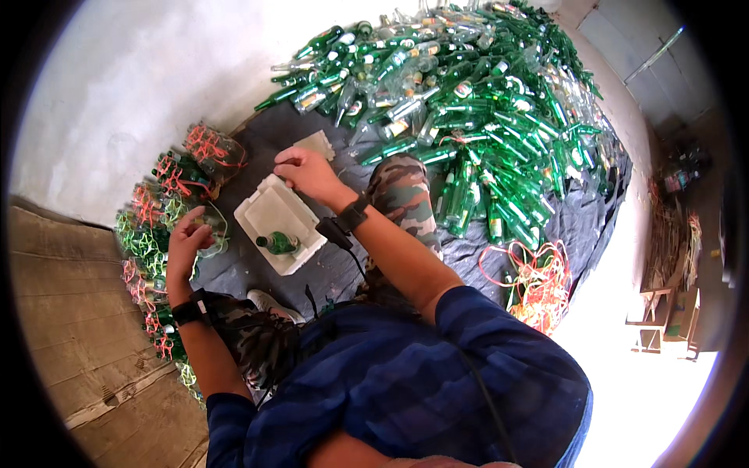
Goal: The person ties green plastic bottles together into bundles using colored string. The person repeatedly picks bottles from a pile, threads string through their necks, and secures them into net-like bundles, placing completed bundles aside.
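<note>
My left hand (188, 243) is raised beside the strapped bottle bundles (149, 228) on the left, its fingers partly spread. Close by it a loop of pale green strap (225, 222) curves around clear glass at the bundles' edge; whether the hand touches it I cannot tell. Over the far corner of a white foam box (248, 206) is my right hand (304, 172), thumb and fingertips brought together; anything thin between them is too small to see. One green glass bottle (279, 243) stands in the box, at its near end.
A large heap of green and clear glass bottles (468, 105) fills the far side and right. Tangled red and yellow straps (538, 286) lie at my right. A flat pale piece (316, 143) lies beyond the box on the dark sheet (234, 275). Cardboard (70, 316) lines the left.
</note>
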`<state>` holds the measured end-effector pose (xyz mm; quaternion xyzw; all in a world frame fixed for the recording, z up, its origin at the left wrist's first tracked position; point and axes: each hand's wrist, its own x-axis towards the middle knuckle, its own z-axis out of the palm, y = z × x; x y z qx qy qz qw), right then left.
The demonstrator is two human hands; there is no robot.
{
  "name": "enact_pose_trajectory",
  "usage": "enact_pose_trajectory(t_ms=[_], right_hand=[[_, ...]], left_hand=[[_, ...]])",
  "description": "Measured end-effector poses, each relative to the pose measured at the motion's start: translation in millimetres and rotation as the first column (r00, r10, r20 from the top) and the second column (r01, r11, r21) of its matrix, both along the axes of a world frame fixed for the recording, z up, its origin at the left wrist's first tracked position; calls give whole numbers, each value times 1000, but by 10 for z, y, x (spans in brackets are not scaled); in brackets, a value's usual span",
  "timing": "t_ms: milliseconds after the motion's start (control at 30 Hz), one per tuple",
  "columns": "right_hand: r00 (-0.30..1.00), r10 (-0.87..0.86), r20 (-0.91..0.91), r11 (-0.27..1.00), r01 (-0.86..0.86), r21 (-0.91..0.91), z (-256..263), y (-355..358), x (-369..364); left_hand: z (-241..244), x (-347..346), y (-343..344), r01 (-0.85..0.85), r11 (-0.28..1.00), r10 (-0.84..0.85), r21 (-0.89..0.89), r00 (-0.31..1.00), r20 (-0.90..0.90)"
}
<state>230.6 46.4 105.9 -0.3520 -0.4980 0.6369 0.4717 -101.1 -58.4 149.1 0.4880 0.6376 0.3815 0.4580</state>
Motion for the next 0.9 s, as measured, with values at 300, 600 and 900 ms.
enact_pose_trajectory(t_ms=[300, 600, 900], right_hand=[[894, -391, -220, 913, 407, 29, 1084, -175, 1347], [679, -733, 43, 672, 733, -106, -16, -217, 3044], [717, -496, 490, 612, 689, -388, -1971, -664, 3553]], left_hand=[[-769, -257, 262, -160, 968, 233, 196, 861, -452], [-593, 147, 252, 46, 979, 78, 199, 818, -570], [-619, 171, 266, 46, 992, 31, 114, 806, -591]])
